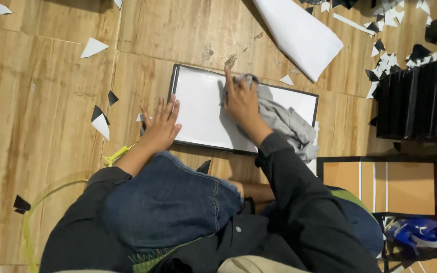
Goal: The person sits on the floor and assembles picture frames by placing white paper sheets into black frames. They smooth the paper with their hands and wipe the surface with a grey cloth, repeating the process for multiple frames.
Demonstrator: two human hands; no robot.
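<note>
A black-framed white panel (201,108) lies flat on the wooden floor in front of my knees. My left hand (161,125) rests palm down on its left edge, fingers spread, holding nothing. My right hand (241,101) presses a crumpled grey cloth (284,121) onto the panel's middle. The cloth trails to the right, over the frame's lower right corner.
A stack of black frames (421,98) stands at the right. A rolled white sheet (302,33) lies above the panel. Black and white paper scraps (388,60) litter the floor. A frame back of brown board (380,184) lies at lower right, a yellow strap (115,155) at left.
</note>
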